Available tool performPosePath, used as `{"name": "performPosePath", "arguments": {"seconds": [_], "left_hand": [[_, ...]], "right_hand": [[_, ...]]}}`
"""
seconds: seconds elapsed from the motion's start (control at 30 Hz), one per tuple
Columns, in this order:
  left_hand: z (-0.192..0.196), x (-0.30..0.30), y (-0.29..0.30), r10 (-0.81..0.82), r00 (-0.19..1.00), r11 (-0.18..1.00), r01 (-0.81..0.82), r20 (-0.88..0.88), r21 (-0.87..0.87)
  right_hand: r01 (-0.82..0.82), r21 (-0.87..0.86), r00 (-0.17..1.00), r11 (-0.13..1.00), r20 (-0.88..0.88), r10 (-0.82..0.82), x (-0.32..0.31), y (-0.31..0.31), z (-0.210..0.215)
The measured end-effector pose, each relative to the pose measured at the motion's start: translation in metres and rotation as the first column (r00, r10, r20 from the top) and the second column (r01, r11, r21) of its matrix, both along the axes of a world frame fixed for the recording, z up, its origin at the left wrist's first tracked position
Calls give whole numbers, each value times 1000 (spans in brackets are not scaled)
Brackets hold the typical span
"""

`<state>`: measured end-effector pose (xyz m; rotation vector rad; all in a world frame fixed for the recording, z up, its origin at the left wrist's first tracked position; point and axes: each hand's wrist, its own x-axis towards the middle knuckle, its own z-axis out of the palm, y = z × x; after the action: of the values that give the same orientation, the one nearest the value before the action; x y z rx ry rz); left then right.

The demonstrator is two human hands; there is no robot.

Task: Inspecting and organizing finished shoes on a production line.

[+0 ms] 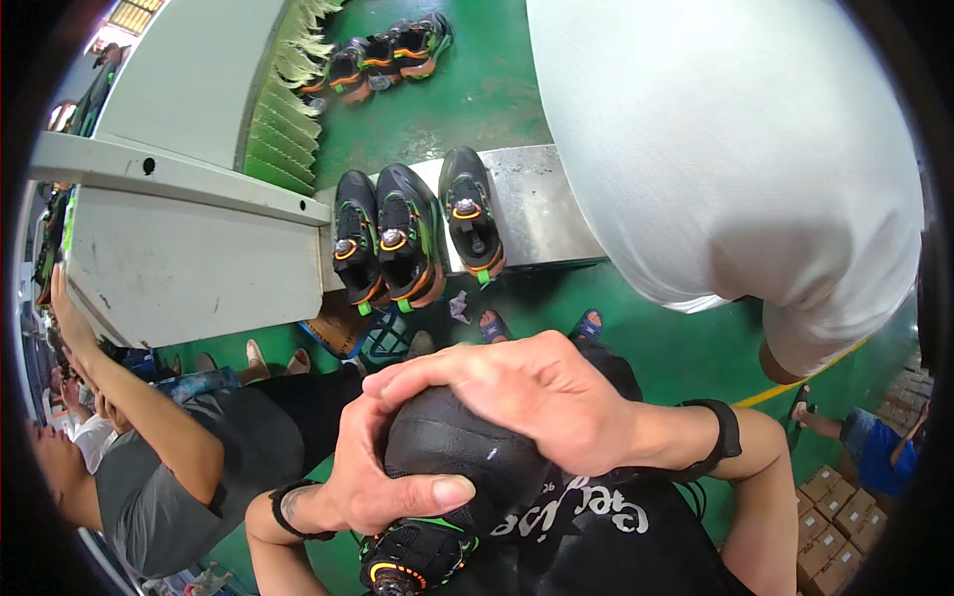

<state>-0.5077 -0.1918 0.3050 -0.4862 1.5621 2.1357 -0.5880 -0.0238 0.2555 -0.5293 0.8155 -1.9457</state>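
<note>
A black sneaker (pixel 452 432) with green and orange trim is held close in front of my body, its smooth toe pointing up and its lacing area low in view. My left hand (pixel 373 482) is closed around it, the thumb lying across the upper and the fingers behind the toe. Over the toe cups my right hand (pixel 542 397), its bent fingers reaching toward my left fingertips. The sneaker's sole and heel are hidden. Three similar sneakers (pixel 405 233) stand on a metal ledge (pixel 542 204) ahead of me.
More sneakers (pixel 393 55) sit on the green surface beyond the ledge. A pale machine housing (pixel 194 258) with a fringed curtain (pixel 283 129) is at left. A person in white (pixel 715 139) stands close at right, another in grey (pixel 214 467) at left. Cardboard boxes (pixel 840 526) are stacked lower right.
</note>
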Motion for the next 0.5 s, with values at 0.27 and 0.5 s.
{"name": "performPosePath", "arguments": {"seconds": [0.27, 0.5], "left_hand": [[5, -7, 3, -81, 996, 997, 81, 21, 14], [8, -8, 4, -112, 994, 993, 112, 16, 28]], "right_hand": [[101, -22, 982, 995, -161, -103, -5, 30, 7], [87, -18, 965, 996, -247, -89, -7, 32, 7]]}}
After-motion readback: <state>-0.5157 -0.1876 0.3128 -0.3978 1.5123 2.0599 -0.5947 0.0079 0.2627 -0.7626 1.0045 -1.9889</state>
